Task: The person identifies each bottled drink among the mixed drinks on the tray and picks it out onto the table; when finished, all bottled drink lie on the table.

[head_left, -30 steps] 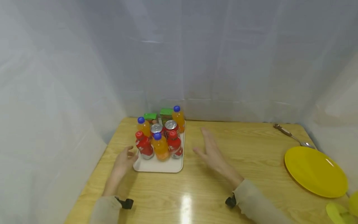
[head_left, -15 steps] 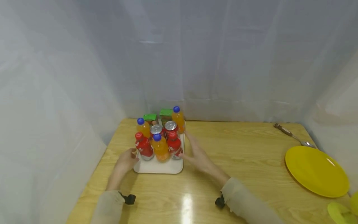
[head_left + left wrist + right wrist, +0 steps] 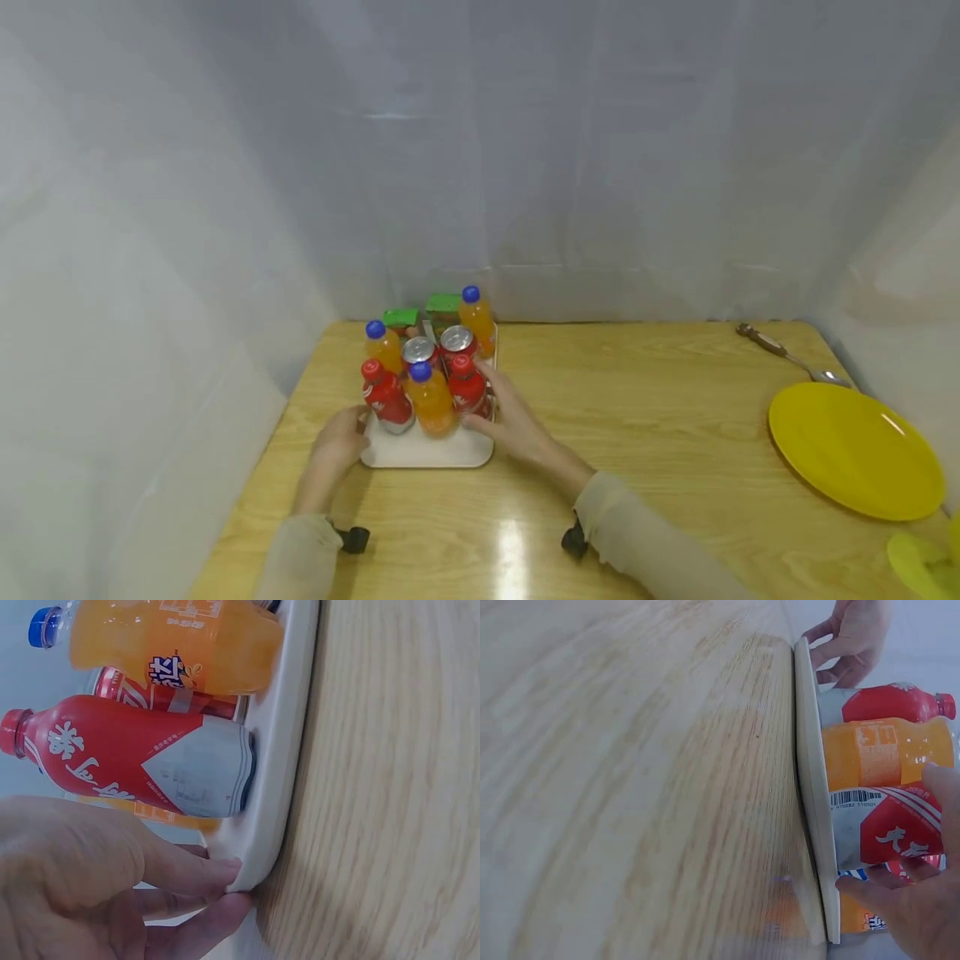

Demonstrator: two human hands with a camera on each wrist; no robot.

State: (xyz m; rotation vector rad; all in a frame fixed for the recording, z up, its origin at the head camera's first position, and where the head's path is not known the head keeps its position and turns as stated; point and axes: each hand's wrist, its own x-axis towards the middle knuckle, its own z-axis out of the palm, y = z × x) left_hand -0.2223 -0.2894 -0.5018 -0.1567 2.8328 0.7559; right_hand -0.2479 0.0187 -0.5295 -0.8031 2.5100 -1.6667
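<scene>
A white tray (image 3: 427, 454) stands on the wooden table, crowded with drinks. In the left wrist view my left hand (image 3: 90, 862) pinches the tray's rounded front corner between thumb and fingers, beside the left red cola bottle (image 3: 142, 754). My right hand (image 3: 521, 425) is around the right red cola bottle (image 3: 885, 825), thumb on its front side and fingers on its far side. One low fingertip is right at the tray's rim. An orange soda bottle (image 3: 432, 404) with a blue cap stands between the two cola bottles.
Behind these stand two red cans (image 3: 457, 340), orange soda bottles (image 3: 476, 321) and green-topped packs (image 3: 444, 305). At the right lie a yellow plate (image 3: 855, 450) and a spoon (image 3: 787, 357) with a brown handle. A yellow-green thing (image 3: 926, 567) is at the lower right edge.
My right hand has moved left from over the table to the right cola bottle. My left hand has come onto the tray's rim. The drinks stay in place on the tray.
</scene>
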